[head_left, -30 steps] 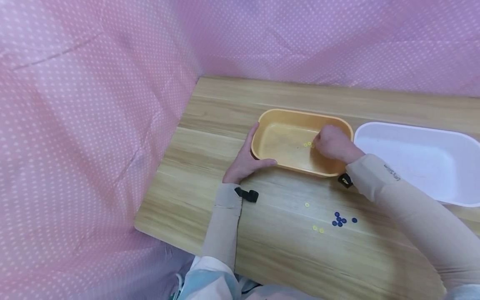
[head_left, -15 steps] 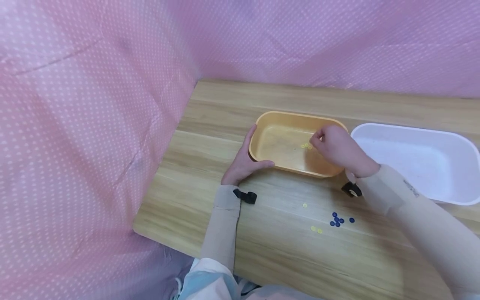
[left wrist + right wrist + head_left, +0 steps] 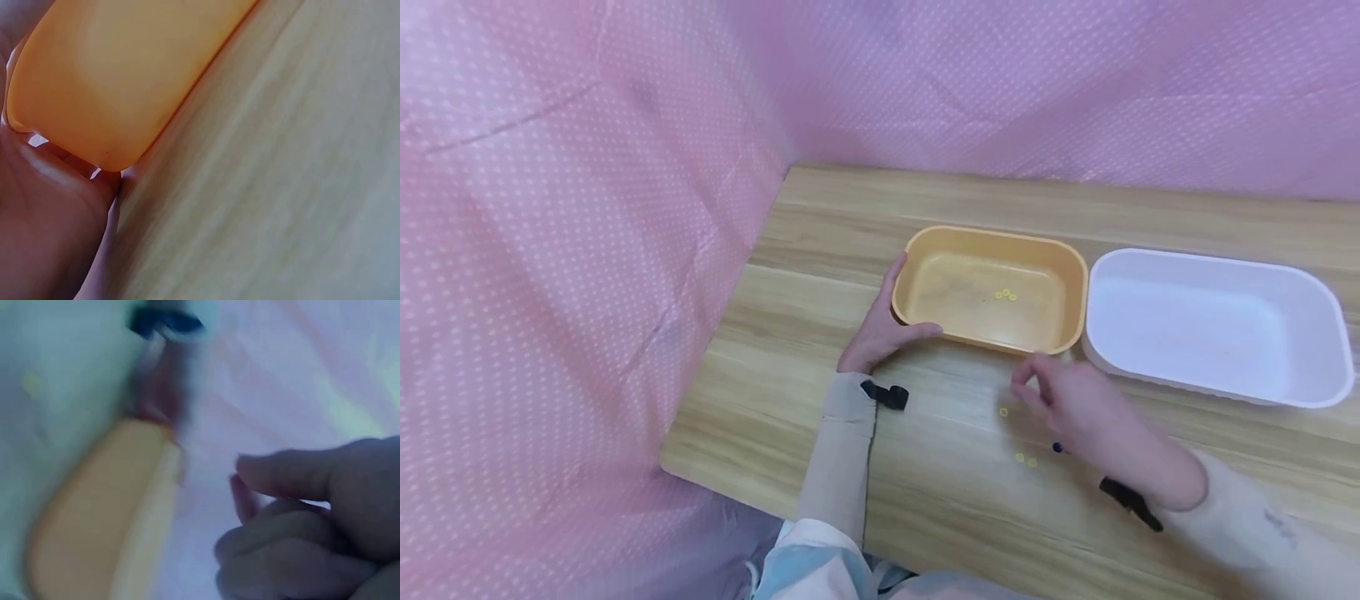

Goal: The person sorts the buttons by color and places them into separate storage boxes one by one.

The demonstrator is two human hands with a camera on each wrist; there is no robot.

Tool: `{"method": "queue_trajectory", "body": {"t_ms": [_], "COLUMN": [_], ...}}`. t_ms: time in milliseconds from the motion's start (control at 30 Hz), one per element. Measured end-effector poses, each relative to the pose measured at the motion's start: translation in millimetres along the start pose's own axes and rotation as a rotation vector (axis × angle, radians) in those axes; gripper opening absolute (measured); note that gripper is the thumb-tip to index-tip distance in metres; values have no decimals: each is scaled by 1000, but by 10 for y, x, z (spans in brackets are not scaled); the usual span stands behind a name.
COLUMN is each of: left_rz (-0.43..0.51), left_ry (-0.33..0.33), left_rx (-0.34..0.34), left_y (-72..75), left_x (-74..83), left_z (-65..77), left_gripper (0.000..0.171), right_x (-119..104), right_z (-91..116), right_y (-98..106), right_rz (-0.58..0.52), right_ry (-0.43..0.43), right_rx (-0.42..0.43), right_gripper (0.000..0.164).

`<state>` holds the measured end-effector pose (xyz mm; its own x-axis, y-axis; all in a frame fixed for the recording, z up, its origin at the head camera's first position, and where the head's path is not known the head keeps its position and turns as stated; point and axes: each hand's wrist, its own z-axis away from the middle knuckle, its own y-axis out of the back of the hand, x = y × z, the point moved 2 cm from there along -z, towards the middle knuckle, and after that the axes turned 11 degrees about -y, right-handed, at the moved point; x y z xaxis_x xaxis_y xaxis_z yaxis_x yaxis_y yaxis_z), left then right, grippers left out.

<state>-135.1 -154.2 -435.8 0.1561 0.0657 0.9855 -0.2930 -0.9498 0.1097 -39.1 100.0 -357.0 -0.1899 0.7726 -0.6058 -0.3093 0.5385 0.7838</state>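
My left hand (image 3: 876, 333) grips the left end of an orange plastic bin (image 3: 917, 315), thumb along its near side and fingers along the end wall. The left wrist view shows that hand (image 3: 53, 212) around the bin's corner (image 3: 119, 144). Three small yellow buttons (image 3: 1006, 293) lie on the bin floor. My right hand (image 3: 1090, 417) is over the table in front of the bin, fingers loosely curled, with nothing visible between thumb and forefinger. Near its fingertips lies a yellow button (image 3: 1003, 412); two more yellow buttons (image 3: 1026, 460) lie closer to me. A dark blue button (image 3: 1057, 447) shows beside the hand.
A white plastic bin (image 3: 1210, 321) stands just right of the orange one. The wooden table (image 3: 760, 392) has its left edge by a pink dotted curtain (image 3: 550, 292), which also hangs behind the table. The right wrist view is blurred.
My right hand has lifted out of the orange bin and moved toward me over the table, covering most of the blue buttons. My left hand keeps its grip on the bin.
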Motion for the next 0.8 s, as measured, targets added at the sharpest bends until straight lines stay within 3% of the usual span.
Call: {"method": "queue_trajectory", "body": {"t_ms": [167, 267, 467, 633, 800], "left_rz": [16, 22, 17, 9, 1], "left_ry": [8, 9, -6, -15, -33], "left_rx": [9, 6, 29, 49, 60], "left_y": [32, 50, 106, 139, 155], "left_x": [-26, -49, -193, -364, -391], "left_z": [26, 36, 25, 5, 3], "left_gripper": [119, 119, 119, 119, 117], "right_x": [191, 281, 324, 324, 293], "right_z": [17, -7, -45, -72, -116], "right_y": [-436, -586, -706, -732, -739], "right_rz": [115, 150, 171, 184, 211], "right_ry": [29, 18, 31, 29, 40], "right_rx": [-59, -29, 76, 80, 86], "right_gripper": [4, 5, 5, 1, 5]}}
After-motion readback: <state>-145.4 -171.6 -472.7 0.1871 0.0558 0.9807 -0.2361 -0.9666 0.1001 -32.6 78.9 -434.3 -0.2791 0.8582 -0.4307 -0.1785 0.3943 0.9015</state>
